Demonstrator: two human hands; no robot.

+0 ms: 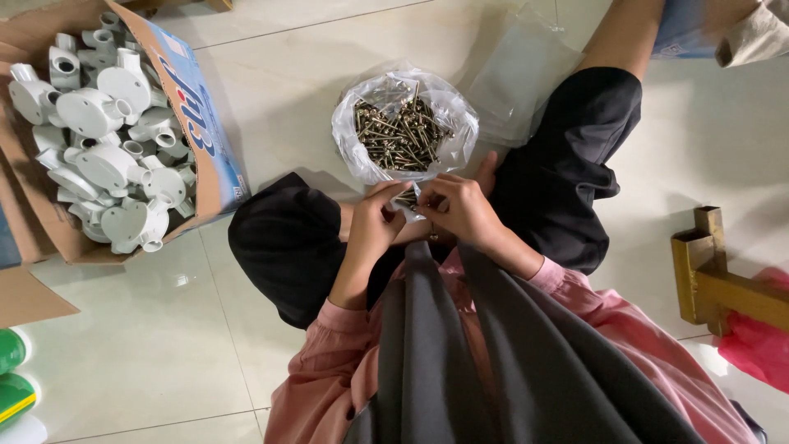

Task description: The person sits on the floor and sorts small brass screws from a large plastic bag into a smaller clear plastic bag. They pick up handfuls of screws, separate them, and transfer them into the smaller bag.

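Hands are meeting over the lap: left hand (376, 220) and right hand (459, 207) are each pinching a small clear packet (408, 205) of screws. Open bag of screws (404, 131) is sitting just beyond on the floor (312, 74); a cardboard box of white fittings (107, 131) is lying well apart.

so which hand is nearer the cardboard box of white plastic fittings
Left. The left hand is on the side toward the cardboard box of white plastic fittings; the right hand is farther away, beyond it.
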